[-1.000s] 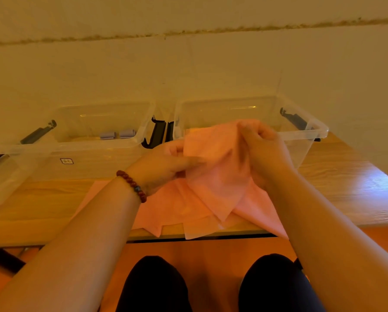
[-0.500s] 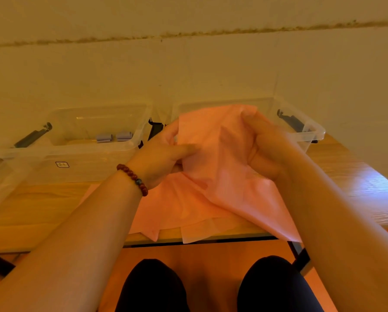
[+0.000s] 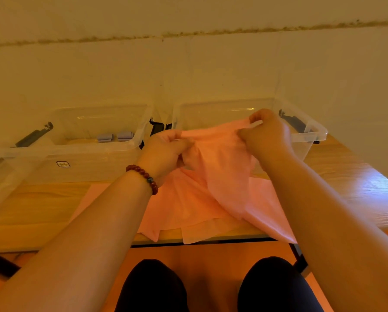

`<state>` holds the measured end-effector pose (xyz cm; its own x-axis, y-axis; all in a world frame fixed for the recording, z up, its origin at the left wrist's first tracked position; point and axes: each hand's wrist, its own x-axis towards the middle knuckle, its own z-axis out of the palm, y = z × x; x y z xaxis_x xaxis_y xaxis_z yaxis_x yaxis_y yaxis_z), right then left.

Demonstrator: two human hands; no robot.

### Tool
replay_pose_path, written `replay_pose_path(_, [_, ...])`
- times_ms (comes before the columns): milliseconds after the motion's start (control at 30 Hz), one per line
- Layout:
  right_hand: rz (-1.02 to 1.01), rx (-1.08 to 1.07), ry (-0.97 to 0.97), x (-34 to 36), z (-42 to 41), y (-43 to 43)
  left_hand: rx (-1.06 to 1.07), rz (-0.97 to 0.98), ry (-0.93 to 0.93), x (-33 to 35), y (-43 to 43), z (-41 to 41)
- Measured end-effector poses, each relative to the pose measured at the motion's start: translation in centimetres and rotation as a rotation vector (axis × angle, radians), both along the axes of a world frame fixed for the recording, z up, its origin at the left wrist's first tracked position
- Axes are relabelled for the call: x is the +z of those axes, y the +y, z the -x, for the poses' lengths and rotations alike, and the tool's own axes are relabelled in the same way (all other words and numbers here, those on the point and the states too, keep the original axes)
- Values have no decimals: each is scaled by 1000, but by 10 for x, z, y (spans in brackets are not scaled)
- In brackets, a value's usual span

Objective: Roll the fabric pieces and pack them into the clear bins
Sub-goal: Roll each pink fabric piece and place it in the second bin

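While fabric hides table, R hand blocks bin.

Pale wall, wooden table

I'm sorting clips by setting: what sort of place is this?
Probably a plain indoor workstation rather than a furnished home room: a wooden table pushed against a bare wall, with clear bins lined up and pink fabric in the person's hands.
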<state>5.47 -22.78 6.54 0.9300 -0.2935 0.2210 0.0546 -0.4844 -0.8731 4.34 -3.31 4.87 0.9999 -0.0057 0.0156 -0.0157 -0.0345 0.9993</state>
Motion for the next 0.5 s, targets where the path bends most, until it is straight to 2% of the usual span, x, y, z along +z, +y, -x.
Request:
replay_pose_path(67, [-105,-59,-29,-7,4,1,75,-1,-14,-1,0,-4])
replay_pose_path(167, [-409,-94,-9,-17,17,5,142,-46,-38,-4,2,-11])
replay_pose_path(267, [-622,4,205,-29,32,12,129,-21,-25,-4,1,-11])
replay_pose_path(367, [-724,211,399,-33,42,19,84,49,-1,-5,3,-6])
replay_pose_path(500, [-849,289,209,-19,35,16,1,72,6,-13,5,4])
